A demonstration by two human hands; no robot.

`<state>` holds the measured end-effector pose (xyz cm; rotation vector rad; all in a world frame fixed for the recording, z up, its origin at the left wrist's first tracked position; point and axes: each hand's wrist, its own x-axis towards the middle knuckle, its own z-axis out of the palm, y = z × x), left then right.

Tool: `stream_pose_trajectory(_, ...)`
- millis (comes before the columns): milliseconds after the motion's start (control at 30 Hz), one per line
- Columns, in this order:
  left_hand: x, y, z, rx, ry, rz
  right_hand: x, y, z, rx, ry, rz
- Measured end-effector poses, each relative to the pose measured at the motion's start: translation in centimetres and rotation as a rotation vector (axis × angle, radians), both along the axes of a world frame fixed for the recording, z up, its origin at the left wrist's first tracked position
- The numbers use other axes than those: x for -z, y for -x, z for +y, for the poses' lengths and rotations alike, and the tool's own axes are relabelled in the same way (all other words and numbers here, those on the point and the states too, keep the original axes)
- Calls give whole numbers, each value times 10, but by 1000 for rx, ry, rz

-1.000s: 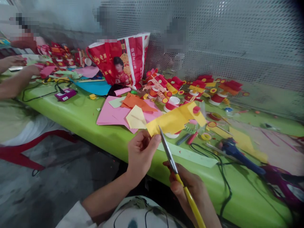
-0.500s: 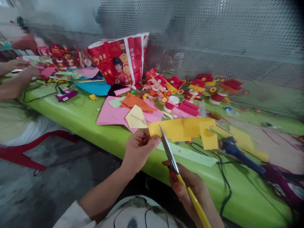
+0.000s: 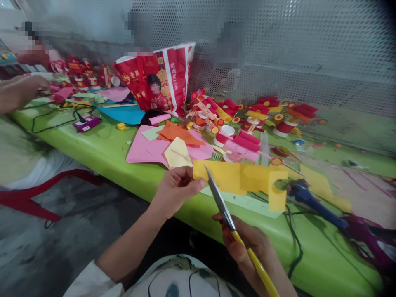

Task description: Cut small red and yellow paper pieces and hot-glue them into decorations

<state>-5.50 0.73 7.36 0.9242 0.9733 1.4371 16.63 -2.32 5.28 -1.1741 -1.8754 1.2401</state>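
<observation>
Between the thumb and fingers of my left hand [image 3: 176,187] is the left end of a long strip of yellow paper [image 3: 229,177]. Notches are cut out of the strip, and its right end hangs lower. My right hand [image 3: 247,247] grips a pair of scissors [image 3: 224,210] with yellow handles. The blades look almost closed and lie across the strip, their tip beside my left thumb. Under the strip lies a pale green paper strip [image 3: 244,203] on the green table [image 3: 123,175].
Pink sheets [image 3: 145,148] with orange paper [image 3: 179,134] lie behind my left hand. Red and yellow paper figures [image 3: 286,123] stand along the mesh wall. A red bag [image 3: 154,80], a purple power socket [image 3: 86,123] and a blue-handled tool [image 3: 318,204] are around. At left is another person's hand [image 3: 24,90].
The yellow strip's right end has swung lower and a little right. My left hand has shifted slightly left, and the scissors stay at the strip. The other person's hand has moved.
</observation>
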Motion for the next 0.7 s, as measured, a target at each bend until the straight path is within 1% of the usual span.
stream_pose_trajectory(133, 1, 6, 1, 9, 2, 21, -1, -1, 0, -25, 3, -4)
stream_pose_trajectory(333, 1, 14, 3, 47, -6, 16, -4, -1, -2, 8, -1, -38)
stream_pose_trajectory(467, 3, 8, 0, 39, -40, -24, -8, 3, -4, 14, 14, -20)
stream_pose_trajectory(533, 5, -1, -2, -16, -36, -25, -8, 5, -4, 7, 29, -7)
stream_pose_trajectory(633, 8, -15, -6, -162, 7, -22, -5, 6, -3, -5, 57, 31)
stream_pose_trajectory(700, 9, -20, -7, -217, 3, -14, -2, 5, -3, -9, 73, 48)
